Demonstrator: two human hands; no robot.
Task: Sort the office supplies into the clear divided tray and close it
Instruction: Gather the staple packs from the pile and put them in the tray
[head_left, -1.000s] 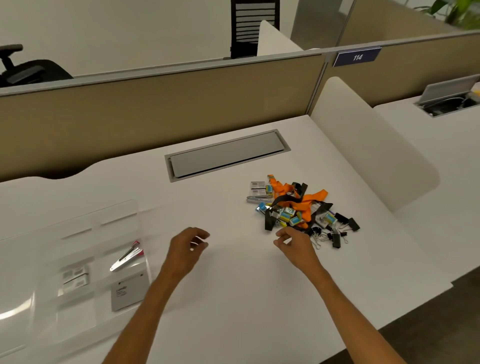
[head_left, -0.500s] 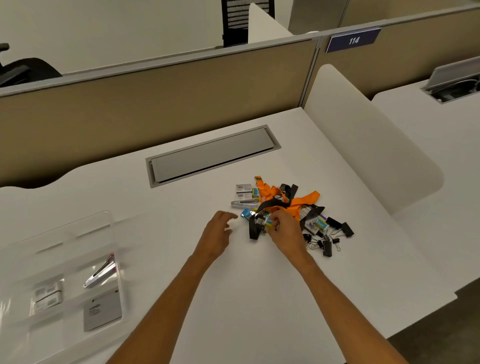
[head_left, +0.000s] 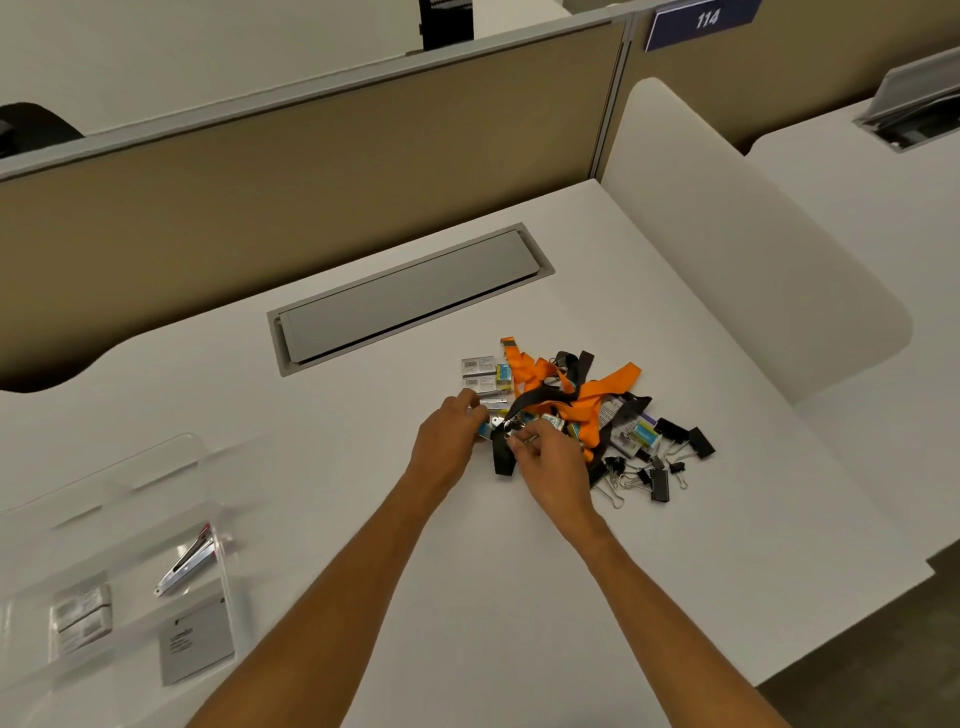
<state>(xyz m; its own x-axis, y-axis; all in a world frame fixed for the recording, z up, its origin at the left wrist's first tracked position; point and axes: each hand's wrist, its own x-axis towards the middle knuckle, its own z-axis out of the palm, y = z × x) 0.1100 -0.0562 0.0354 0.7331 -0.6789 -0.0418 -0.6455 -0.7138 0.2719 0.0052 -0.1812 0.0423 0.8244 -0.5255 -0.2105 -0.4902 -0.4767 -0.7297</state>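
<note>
Now right hand (head_left: 553, 467) pinches the black lanyard (head_left: 543, 399); left hand (head_left: 449, 441), grip unclear, is nearer the clear tray (head_left: 119, 499) at the near-left corner of the desk (head_left: 519, 597).

Supplies pile (head_left: 571, 410) mid-desk; clear tray (head_left: 104, 519) open, left.

White "114" on blue sign (head_left: 701, 21) atop partition (head_left: 311, 171). Card (head_left: 195, 642) print, boxes (head_left: 478, 365) barcodes too small to read.
</note>
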